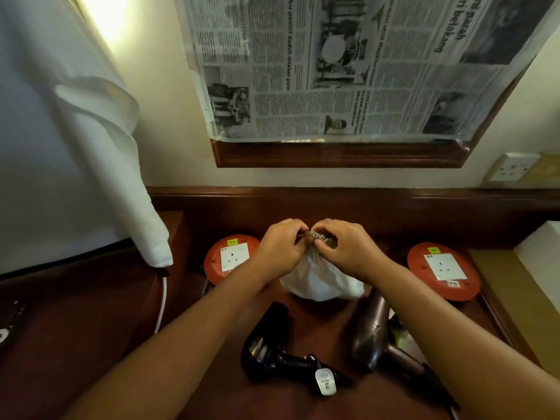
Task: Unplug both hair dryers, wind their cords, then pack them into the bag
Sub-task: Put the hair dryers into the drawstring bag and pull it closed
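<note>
A white cloth bag (318, 283) stands on the dark wooden desk (212, 398) between two red socket discs. My left hand (280, 250) and my right hand (342, 248) both pinch its gathered mouth at the top, fingers curled on the puckered rim. A black hair dryer (269, 347) lies in front of the bag with its plug (325, 381) beside the handle. A brown hair dryer (374, 331) lies to its right, partly under my right forearm. Neither cord runs to a socket.
A red disc with a white socket (231, 257) sits left of the bag, another red disc (444, 272) right of it. White cloth (91, 177) hangs at left over a white cable. A wall socket (512, 166) and a newspaper-covered frame (348, 68) are behind.
</note>
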### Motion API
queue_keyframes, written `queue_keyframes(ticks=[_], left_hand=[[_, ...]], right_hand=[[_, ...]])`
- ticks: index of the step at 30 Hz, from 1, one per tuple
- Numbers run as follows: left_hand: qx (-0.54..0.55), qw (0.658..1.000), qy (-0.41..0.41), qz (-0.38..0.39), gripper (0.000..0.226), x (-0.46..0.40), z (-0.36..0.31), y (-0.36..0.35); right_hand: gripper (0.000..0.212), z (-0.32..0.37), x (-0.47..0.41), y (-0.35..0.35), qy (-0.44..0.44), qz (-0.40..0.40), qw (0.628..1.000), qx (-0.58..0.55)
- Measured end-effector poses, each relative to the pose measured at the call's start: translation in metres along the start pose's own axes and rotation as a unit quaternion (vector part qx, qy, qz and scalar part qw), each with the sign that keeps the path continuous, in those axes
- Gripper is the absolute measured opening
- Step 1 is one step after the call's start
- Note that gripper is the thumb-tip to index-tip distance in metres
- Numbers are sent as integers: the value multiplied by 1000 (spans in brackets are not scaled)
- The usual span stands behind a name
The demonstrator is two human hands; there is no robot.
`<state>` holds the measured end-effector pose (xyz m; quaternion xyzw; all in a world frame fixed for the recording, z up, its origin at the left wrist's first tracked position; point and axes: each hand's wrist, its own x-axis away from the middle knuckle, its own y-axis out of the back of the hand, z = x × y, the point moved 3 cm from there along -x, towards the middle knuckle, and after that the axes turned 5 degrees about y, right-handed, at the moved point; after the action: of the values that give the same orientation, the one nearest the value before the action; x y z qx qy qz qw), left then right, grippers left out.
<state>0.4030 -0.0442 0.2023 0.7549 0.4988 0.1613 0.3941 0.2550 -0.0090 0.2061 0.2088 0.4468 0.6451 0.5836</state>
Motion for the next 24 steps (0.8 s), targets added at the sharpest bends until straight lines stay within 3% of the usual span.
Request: queue_keyframes(ticks=[8,24], left_hand=[[11,1000,-13,11,13,7,-5,16],[24,991,-22,-129,13,-3,-53,-15]], right_hand=[[2,21,-5,11,52,3,998,23],[7,-17,8,38,83,-89,992,-40]])
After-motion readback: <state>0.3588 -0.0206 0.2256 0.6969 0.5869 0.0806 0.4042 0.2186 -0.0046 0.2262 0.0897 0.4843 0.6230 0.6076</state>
